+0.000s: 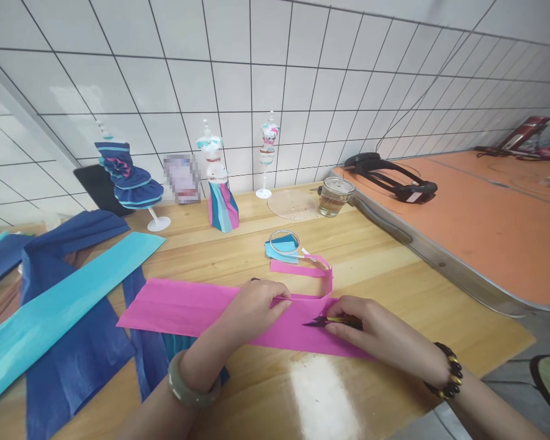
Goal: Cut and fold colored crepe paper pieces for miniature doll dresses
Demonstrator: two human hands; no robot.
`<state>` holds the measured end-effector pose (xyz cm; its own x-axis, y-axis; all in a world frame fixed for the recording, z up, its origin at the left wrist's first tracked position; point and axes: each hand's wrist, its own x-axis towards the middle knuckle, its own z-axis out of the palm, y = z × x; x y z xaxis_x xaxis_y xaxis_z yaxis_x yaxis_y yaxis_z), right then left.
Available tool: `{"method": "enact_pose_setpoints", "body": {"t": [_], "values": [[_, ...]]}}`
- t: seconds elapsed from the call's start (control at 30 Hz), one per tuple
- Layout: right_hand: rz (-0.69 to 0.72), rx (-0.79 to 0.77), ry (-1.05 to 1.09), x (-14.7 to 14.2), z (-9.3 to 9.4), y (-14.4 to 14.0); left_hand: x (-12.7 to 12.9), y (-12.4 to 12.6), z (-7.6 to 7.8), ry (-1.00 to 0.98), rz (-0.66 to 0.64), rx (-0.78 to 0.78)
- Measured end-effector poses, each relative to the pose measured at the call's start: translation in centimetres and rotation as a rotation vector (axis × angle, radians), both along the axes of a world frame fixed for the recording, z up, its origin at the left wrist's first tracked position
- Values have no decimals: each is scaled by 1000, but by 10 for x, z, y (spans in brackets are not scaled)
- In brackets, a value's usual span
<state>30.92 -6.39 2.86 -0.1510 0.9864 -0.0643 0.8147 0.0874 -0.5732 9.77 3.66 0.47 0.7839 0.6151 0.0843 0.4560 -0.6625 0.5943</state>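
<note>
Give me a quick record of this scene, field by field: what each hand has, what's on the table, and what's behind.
left hand: left hand pinches the upper edge of the pink paper
right hand: right hand holds small scissors with blades on the pink paper
cut strip: narrow pink strip curls up from the sheet
table: wooden table with blue paper, turquoise paper, tape roll, glass cup
behind: three small dress forms by the tiled wall
</note>
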Motion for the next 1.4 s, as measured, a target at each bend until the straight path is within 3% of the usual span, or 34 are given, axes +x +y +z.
{"method": "enact_pose_setpoints", "body": {"t": [0.17, 0.43, 1.4], "values": [[55, -132, 110, -2, 1, 4, 0, 0, 1, -4, 0, -6], [57, -123, 177, -5, 1, 3, 1, -1, 2, -21, 3, -18], [-23, -65, 96, -9, -10, 1, 1, -1, 0, -10, 8, 29]]}}
